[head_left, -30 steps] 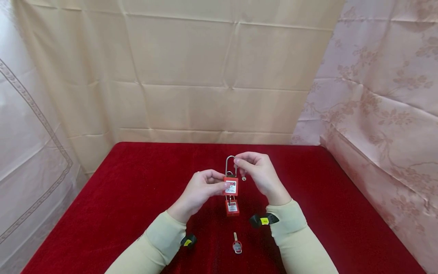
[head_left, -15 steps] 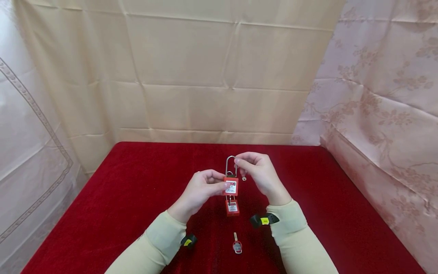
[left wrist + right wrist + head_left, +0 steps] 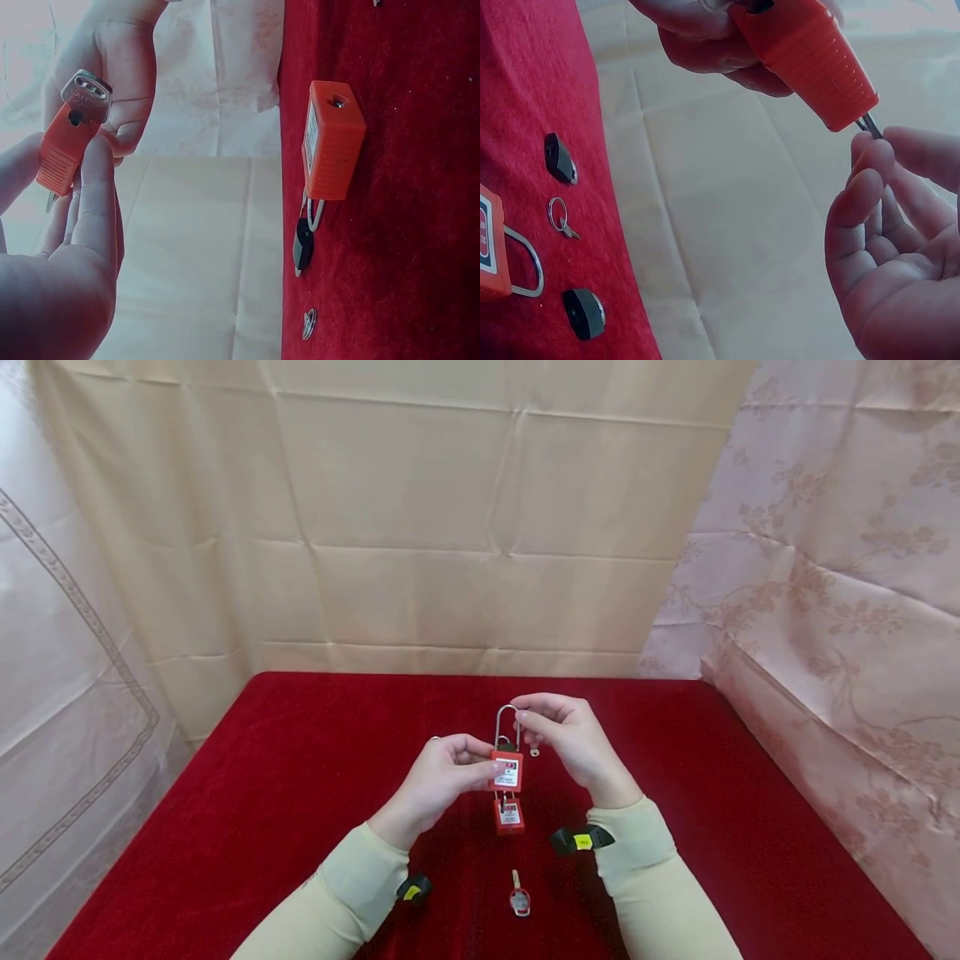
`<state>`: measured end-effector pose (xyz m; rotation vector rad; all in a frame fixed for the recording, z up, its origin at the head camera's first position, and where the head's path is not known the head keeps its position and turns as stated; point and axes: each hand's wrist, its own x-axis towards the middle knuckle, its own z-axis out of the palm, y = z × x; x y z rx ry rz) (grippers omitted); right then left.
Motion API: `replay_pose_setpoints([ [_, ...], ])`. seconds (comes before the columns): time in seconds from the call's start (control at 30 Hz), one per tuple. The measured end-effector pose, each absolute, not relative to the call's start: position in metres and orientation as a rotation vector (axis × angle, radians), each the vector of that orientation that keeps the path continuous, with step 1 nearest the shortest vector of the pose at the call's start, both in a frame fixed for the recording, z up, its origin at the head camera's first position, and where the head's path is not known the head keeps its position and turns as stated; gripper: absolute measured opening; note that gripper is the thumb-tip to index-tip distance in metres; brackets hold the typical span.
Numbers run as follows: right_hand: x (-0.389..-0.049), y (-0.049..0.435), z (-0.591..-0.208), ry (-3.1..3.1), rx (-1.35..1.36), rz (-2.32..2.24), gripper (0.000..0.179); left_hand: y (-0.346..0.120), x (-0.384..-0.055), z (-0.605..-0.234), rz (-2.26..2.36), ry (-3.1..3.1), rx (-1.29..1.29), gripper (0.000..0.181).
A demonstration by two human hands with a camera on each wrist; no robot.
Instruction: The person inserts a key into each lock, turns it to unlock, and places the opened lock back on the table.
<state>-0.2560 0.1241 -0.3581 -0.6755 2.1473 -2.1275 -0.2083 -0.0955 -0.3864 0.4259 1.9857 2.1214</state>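
Note:
My left hand (image 3: 442, 777) grips the body of a red padlock (image 3: 507, 772) with a white label, held upright above the table. My right hand (image 3: 566, 735) pinches one side of its tall metal shackle (image 3: 498, 722) between thumb and fingers. In the left wrist view, a silver key (image 3: 87, 96) sits in the keyhole on the padlock's underside. From the right wrist view, the fingertips pinch the shackle well away from the body. A second red padlock (image 3: 510, 817) lies on the red cloth, partly behind the held one.
A key with a red-edged head (image 3: 520, 900) lies nearer me on the red table (image 3: 315, 827). Two black-headed things (image 3: 559, 159) and a key ring (image 3: 557, 214) with small keys rest beyond the second padlock. Draped curtains (image 3: 390, 527) stand behind and at both sides.
Both hands and the held padlock have dropped very slightly in the head view. Their grips are the same, and the things on the table have stayed put.

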Motion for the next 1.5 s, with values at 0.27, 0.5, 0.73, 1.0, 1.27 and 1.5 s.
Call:
replay_pose_setpoints([
  [0.27, -0.256, 0.125, -0.358, 2.007, -0.679, -2.213, 0.021, -0.092, -0.207, -0.387, 2.142, 1.963, 0.442, 0.029],
  [0.5, -0.257, 0.127, -0.36, 1.893, -0.665, -2.236, 0.021, -0.091, -0.206, -0.386, 2.133, 1.97, 0.428, 0.028],
  [0.73, -0.259, 0.127, -0.363, 1.849, -0.67, -2.231, 0.023, -0.091, -0.206, -0.388, 2.134, 1.926, 0.436, 0.028],
  [1.0, -0.26, 0.128, -0.365, 1.857, -0.696, -2.192, 0.019, -0.089, -0.207, -0.389, 2.121, 1.915, 0.448, 0.027],
  [1.27, -0.261, 0.128, -0.367, 1.927, -0.761, -2.131, 0.018, -0.088, -0.205, -0.388, 2.078, 1.927, 0.427, 0.027],
  [1.5, -0.261, 0.125, -0.37, 1.972, -0.706, -2.12, 0.021, -0.085, -0.205, -0.39, 2.068, 1.918, 0.419, 0.028],
])
